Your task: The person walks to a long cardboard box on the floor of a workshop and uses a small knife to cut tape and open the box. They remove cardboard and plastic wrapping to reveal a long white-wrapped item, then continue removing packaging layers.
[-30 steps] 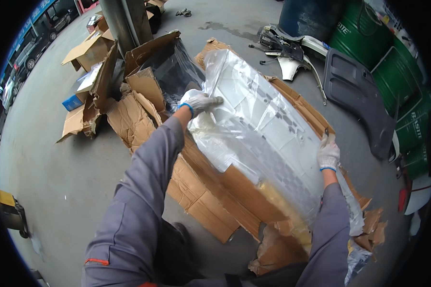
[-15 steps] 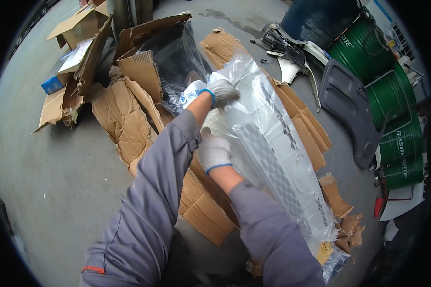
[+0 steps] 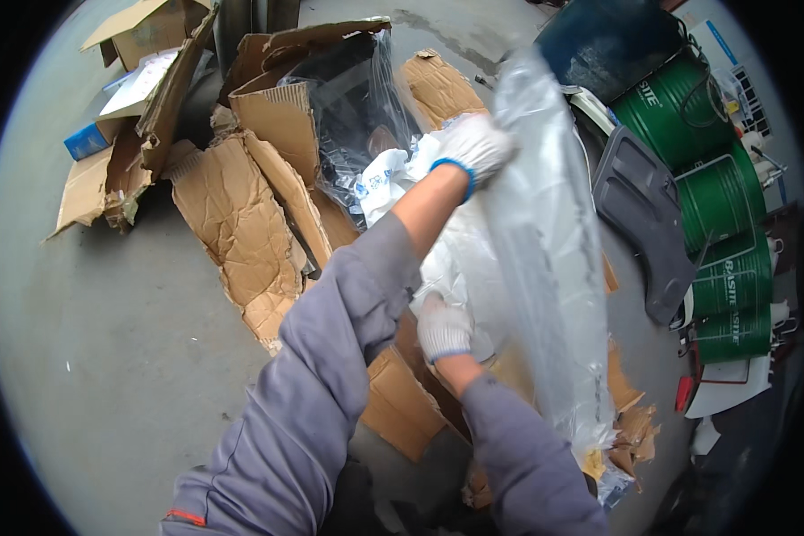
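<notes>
A long pale part in clear plastic wrapping [image 3: 554, 268], which looks like a car bumper, stands tilted on its long side, partly blurred. My left hand [image 3: 478, 150], in a white knit glove with a blue cuff, is closed on its near edge toward the far end. Lower down, my right hand [image 3: 444, 332], gloved alike, has its fingers curled round the edge of a white wrapping sheet [image 3: 442, 268]. A crumpled white sheet with blue print [image 3: 382, 183] lies beside my left hand. Both hands' fingertips are hidden.
Torn brown cardboard [image 3: 232, 223] lies under and left of the part, with an opened carton [image 3: 277, 121] holding clear plastic behind. More boxes [image 3: 147, 40] stand far left. On the right are a dark plastic car panel [image 3: 639, 205], green drums [image 3: 719, 201] and a dark blue barrel [image 3: 612, 49].
The wrapped bumper has tipped up and rightward, hiding its hexagon-patterned face. My left hand has moved right and farther away with its edge; my right hand has shifted right and nearer.
</notes>
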`<state>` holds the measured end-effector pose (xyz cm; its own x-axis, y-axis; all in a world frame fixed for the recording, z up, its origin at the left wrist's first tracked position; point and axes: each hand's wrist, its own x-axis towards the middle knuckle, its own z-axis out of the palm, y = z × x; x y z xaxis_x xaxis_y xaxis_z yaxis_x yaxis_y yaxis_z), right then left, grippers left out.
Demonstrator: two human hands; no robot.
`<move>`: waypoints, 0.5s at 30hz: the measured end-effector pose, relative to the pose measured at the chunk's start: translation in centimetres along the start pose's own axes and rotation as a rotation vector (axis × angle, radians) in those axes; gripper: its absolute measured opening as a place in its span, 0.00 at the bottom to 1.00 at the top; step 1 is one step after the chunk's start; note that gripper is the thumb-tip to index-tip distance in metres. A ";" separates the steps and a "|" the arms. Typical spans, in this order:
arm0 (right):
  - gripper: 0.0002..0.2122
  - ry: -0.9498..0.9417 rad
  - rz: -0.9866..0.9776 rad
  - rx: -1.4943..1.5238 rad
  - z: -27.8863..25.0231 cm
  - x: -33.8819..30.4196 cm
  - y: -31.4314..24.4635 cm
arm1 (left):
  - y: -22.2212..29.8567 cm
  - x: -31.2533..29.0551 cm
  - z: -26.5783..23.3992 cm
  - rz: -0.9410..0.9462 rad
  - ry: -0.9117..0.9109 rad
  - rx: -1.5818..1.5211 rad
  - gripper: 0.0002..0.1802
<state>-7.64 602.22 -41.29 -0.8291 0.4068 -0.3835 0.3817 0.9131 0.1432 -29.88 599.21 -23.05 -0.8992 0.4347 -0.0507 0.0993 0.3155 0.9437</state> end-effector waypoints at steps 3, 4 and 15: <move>0.14 0.018 -0.279 -0.151 -5.0 -5.2 0.3 | 5.2 -3.1 -0.6 0.201 -0.068 -0.027 0.27; 0.13 0.055 -0.298 -0.085 -6.6 -5.8 0.7 | 6.2 -3.5 -0.1 0.270 -0.015 -0.015 0.29; 0.17 -0.357 -0.160 0.874 -9.3 -19.6 23.0 | -6.0 5.7 -2.7 0.165 0.041 -0.126 0.15</move>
<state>13.61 615.55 -21.98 -0.7794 0.1146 -0.6159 0.5646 0.5547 -0.6112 -36.72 597.53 -28.08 -0.8919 0.4362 0.1191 0.1950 0.1335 0.9717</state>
